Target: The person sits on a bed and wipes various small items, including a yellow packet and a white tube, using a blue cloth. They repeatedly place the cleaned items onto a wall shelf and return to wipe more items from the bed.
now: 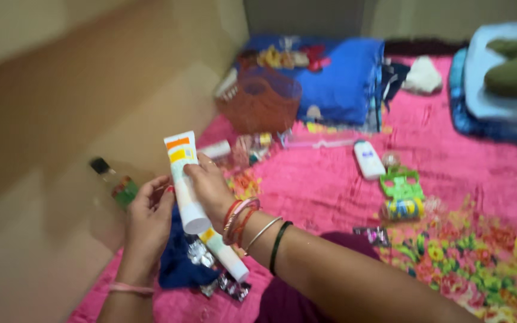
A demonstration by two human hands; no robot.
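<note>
Right forearm nearest camera, bangles at wrist. Right hand (210,186) grips white tube (184,179) with orange and yellow label, held upright above bed's left edge. Left hand (149,215) cupped around tube's lower part, fingers touching it. Second white tube (225,253) lies on pink bedspread (330,185) just below hands, beside dark blue cloth (178,266) and foil wrappers (230,286). Small bottle (115,180) on floor off left edge. Orange basket (261,101) toward far left corner. White bottle (368,159), green case (400,184) mid-bed.
</note>
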